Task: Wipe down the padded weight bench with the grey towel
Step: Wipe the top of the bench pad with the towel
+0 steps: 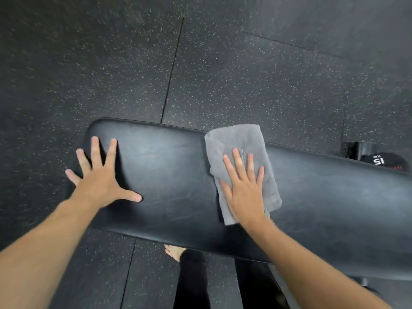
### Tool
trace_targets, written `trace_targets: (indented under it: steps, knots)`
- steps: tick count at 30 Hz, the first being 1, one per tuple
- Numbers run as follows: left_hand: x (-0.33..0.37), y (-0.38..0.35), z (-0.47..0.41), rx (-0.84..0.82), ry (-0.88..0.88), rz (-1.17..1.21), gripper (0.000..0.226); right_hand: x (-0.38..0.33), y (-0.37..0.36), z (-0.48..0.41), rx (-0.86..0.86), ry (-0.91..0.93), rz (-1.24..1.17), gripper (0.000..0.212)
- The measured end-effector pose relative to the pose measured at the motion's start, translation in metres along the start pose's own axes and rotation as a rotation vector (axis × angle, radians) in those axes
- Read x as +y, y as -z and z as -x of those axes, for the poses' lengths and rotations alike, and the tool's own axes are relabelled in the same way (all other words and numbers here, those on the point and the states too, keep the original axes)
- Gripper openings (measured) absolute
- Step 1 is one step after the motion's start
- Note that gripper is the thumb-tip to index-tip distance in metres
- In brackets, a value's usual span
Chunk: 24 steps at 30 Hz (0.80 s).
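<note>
The black padded weight bench [178, 188] runs across the view from its rounded left end to the right edge. A folded grey towel [234, 139] lies flat across the pad near the middle, reaching its far edge. My right hand [244, 186] presses flat on the towel with fingers together and extended. My left hand [102, 175] rests palm-down on the bare pad near the bench's left end, fingers spread wide, holding nothing.
Dark speckled rubber floor tiles [200, 63] surround the bench. A black weight with white lettering [383, 161] and a piece of black frame [359, 150] sit behind the bench at the right. My legs in dark trousers and a bare foot [175, 252] stand at the near side.
</note>
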<state>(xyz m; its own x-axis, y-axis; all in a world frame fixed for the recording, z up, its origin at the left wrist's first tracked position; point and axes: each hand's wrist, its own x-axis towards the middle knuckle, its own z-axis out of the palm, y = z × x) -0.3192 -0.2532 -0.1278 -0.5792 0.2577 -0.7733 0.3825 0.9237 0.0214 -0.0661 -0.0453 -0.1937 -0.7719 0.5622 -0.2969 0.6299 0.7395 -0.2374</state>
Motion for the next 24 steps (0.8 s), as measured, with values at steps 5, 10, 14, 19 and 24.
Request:
trace_targets:
  steps: [5,10,14,19,24]
  knots:
    - [-0.017,-0.01,-0.023,-0.055,-0.07,0.001,0.176,-0.022,0.029,-0.113,-0.008,-0.135,-0.048,0.056]
    - [-0.028,-0.015,-0.024,-0.043,-0.138,0.063,0.177,-0.043,0.03,-0.11,0.078,-0.171,0.017,0.048]
    - [-0.033,-0.016,-0.027,-0.02,-0.163,0.097,0.175,-0.094,0.03,-0.121,0.043,-0.146,0.024,0.051]
    - [-0.036,-0.022,-0.03,0.035,-0.185,0.117,0.175,-0.237,-0.008,-0.164,0.003,0.113,0.057,0.038]
    - [-0.038,-0.028,-0.034,0.068,-0.172,0.129,0.177,-0.293,-0.017,-0.186,-0.056,0.324,0.107,0.038]
